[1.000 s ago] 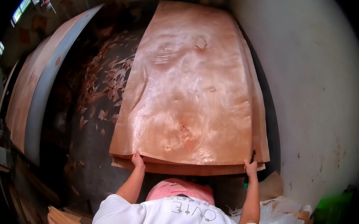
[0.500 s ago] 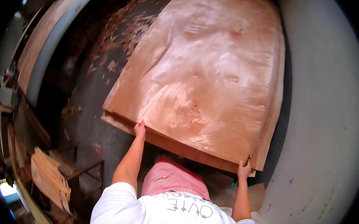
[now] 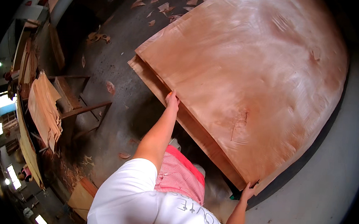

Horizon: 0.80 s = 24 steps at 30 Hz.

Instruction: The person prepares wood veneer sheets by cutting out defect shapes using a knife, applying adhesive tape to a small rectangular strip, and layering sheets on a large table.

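A large reddish-brown wood veneer sheet [image 3: 247, 83] lies on top of a stack, creased and glossy in places. My left hand [image 3: 172, 100] is closed on the near edge of this sheet, left of its middle. At the near right corner my right hand [image 3: 247, 191] is closed on the edge too. A small dark, thin object [image 3: 256, 183] sticks out by the right fingers; its kind is too small to tell. Below the top sheet, the edge of a lower veneer sheet [image 3: 210, 144] shows, with a dark gap between them at the left.
A grey wall [image 3: 305, 202] runs close along the right side of the stack. Wood scraps [image 3: 165, 7] litter the dark floor [image 3: 112, 62]. On the left stands a wooden frame stand [image 3: 87, 108], with stacked veneer pieces [image 3: 44, 108] beside it.
My view has turned left, so the stack appears farther right and slanted. Both hands remain on the near edge of the top sheet.
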### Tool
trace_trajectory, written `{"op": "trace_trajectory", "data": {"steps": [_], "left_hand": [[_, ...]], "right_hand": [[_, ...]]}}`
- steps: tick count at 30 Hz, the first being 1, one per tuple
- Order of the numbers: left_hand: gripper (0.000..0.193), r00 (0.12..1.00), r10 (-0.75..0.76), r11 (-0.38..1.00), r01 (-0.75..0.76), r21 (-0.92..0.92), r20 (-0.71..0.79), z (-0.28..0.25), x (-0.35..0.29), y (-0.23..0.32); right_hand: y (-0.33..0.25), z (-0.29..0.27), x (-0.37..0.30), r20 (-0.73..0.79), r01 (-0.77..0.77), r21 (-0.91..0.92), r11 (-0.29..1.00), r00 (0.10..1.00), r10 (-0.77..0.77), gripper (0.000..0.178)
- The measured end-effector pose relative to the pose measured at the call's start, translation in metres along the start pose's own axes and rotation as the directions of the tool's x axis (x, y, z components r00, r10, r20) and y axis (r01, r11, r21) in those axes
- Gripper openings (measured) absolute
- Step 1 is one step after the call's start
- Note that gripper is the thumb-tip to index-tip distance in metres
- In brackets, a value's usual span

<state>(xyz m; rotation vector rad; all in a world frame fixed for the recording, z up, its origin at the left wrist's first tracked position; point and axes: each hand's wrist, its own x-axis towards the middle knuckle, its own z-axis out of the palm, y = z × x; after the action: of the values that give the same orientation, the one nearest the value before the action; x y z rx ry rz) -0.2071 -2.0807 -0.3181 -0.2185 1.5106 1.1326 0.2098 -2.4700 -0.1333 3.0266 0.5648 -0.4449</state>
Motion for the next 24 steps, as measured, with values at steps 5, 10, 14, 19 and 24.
{"op": "trace_trajectory", "data": {"steps": [5,10,14,19,24], "left_hand": [[0.015,0.985,0.161,0.986,-0.158,0.048,-0.062,0.008,0.013,0.036],[0.008,0.966,0.253,0.946,-0.234,0.225,-0.057,0.015,0.018,0.058],[0.018,0.949,0.316,0.697,-0.223,0.682,-0.012,0.007,0.024,0.069],[0.032,0.667,0.652,0.125,-0.563,0.817,0.36,0.016,-0.001,0.072],[0.022,0.963,0.262,0.639,-0.221,0.737,0.062,-0.004,0.044,0.063]], "right_hand": [[-0.008,0.005,0.003,0.009,0.02,-0.08,0.997,1.0,-0.019,0.06],[-0.013,0.008,-0.011,0.023,0.04,-0.055,0.998,0.999,-0.039,0.061],[-0.019,0.012,-0.016,0.024,0.091,-0.013,0.996,0.996,-0.091,0.061],[-0.038,0.014,-0.02,0.092,0.017,-0.002,1.0,0.996,-0.016,0.061],[-0.046,0.013,-0.019,0.083,0.016,-0.047,0.999,0.996,-0.012,0.059]]}}
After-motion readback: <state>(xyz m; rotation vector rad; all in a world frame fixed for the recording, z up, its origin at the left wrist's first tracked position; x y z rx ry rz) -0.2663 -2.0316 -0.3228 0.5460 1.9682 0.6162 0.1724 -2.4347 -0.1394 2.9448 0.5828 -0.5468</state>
